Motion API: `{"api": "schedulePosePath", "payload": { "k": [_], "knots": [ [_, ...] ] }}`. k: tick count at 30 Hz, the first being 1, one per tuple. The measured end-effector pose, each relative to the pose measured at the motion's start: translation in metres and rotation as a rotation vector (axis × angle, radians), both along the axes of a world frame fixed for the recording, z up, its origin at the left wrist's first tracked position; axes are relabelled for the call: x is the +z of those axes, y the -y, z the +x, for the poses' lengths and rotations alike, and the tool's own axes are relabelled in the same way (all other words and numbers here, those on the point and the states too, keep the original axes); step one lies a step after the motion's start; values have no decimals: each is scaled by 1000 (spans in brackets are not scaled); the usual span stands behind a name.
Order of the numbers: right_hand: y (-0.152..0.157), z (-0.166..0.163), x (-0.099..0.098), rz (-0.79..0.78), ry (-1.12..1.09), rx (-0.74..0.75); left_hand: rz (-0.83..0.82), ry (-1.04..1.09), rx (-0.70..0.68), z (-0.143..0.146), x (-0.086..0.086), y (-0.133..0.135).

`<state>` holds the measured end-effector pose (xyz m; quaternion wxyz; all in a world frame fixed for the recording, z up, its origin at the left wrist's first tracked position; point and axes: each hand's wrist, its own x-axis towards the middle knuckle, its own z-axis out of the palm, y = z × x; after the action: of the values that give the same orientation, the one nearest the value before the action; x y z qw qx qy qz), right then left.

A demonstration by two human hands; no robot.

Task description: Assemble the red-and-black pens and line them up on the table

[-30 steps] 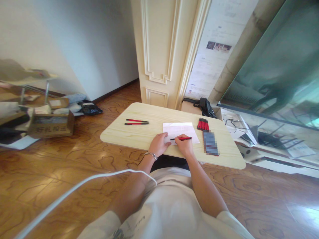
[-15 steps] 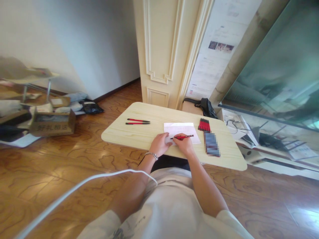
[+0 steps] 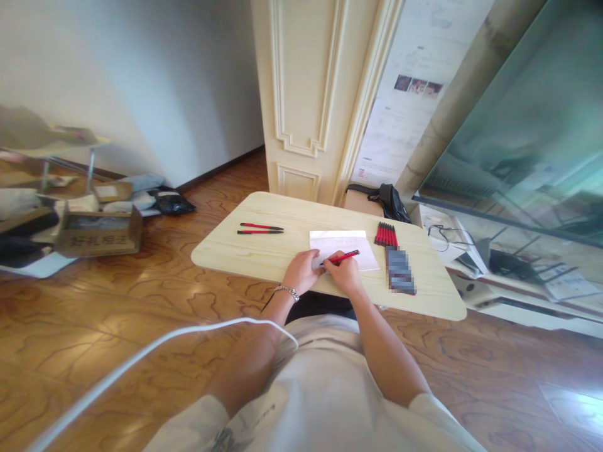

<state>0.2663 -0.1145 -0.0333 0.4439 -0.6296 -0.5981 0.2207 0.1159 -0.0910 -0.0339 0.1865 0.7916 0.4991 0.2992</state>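
Note:
My right hand [image 3: 345, 275] is closed around a red and black pen [image 3: 347, 256], its tip low over the white paper [image 3: 360, 243]. The pen leans with its back end up to the right. My left hand [image 3: 300, 271], with a chain bracelet at the wrist, rests on the paper's near left corner, thumb and fingers apart. The pen tip lies close to the left thumb. The paper looks like a pad or folded sheets; its marks are too faint to read.
Two red and black pens [image 3: 260, 232] lie left on the pale table [image 3: 226, 251]. Several more pens [image 3: 386, 234] lie in a row at right, above a pixelated phone-like object [image 3: 400, 271]. A white cable [image 3: 155, 348] crosses at lower left. Cardboard box [image 3: 100, 232] on the floor.
The pen in my right hand has turned, its back end shifting left and up and its tip nearer my left thumb. My right hand has moved slightly left; my left hand stays put.

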Motion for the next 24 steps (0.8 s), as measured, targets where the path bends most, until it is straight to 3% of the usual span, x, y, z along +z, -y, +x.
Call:
{"api": "schedulePosePath", "payload": {
  "k": [7, 15, 18, 24],
  "knots": [
    [0, -2, 3, -45, -6, -120, -5, 1, 0, 0, -2, -1],
    [-2, 0, -1, -51, -2, -136, 4, 1, -1, 0, 0, 0],
    [-3, 3, -2, -26, -170, -109, 1, 4, 4, 0, 0, 0],
    [2, 26, 5, 5, -722, -26, 7, 5, 0, -2, -5, -5]
  ]
}}
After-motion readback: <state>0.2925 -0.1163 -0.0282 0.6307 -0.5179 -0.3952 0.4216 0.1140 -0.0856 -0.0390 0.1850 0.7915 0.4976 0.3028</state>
